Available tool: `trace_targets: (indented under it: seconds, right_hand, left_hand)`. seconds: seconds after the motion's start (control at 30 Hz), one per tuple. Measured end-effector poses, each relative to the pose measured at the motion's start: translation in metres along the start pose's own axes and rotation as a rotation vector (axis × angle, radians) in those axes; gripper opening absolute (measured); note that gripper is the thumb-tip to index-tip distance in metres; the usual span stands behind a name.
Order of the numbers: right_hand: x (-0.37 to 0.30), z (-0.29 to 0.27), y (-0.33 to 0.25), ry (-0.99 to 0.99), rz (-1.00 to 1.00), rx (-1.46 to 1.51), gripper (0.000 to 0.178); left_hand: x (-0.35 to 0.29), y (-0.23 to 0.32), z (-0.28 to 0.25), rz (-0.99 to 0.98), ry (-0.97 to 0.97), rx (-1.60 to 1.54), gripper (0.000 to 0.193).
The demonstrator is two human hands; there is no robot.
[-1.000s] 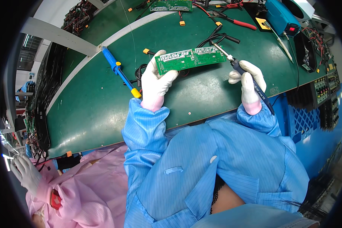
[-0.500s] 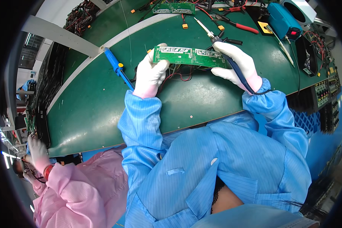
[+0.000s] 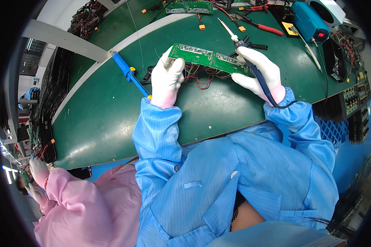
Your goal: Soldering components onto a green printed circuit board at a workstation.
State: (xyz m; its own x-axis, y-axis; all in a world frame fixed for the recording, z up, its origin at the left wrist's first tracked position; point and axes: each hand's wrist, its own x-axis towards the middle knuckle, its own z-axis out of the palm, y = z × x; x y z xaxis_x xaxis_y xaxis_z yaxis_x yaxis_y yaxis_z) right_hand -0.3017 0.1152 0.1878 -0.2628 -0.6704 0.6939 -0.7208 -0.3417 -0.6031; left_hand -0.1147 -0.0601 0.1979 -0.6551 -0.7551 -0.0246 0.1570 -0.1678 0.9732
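Observation:
A long green circuit board point(image 3: 212, 59) with silvery solder strips is held up over the bench, its right end tilted down. My gloved left hand point(image 3: 167, 78) grips the board's left end between thumb and fingers. At the other end, my gloved right hand point(image 3: 259, 72) steadies the board and also carries a soldering iron point(image 3: 251, 66), its pale tip pointing up and away to the left. Red, yellow and dark wires point(image 3: 202, 78) hang beneath the board. Beside my left forearm lies a blue desoldering pump point(image 3: 127, 72).
Another green board point(image 3: 189, 7) lies at the far edge of the green bench point(image 3: 95, 123). Red-handled pliers point(image 3: 270, 29) and yellow connectors point(image 3: 202, 27) are nearby. A teal soldering station point(image 3: 311, 24) stands far right, beside a black tray point(image 3: 334, 61). A person in pink point(image 3: 86, 201) works at left.
The board has tipped, its left end rising and its right end dropping. My left hand has shifted slightly right, and my right hand with the iron has moved a little right too.

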Motion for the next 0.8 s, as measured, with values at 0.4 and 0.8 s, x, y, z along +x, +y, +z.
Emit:
trace_targets:
  seconds: [0.4,0.8]
  right_hand:
    - [-0.0016,0.0002,-0.0032,-0.001,-0.022,-0.027,0.061]
    - [-0.0068,0.0054,-0.0073,0.019,0.006,-0.037,0.059]
  left_hand:
    - [-0.0073,-0.0009,0.0006,0.030,-0.012,-0.023,0.045]
    - [-0.0084,0.0014,0.0004,0.000,0.012,-0.014,0.047]
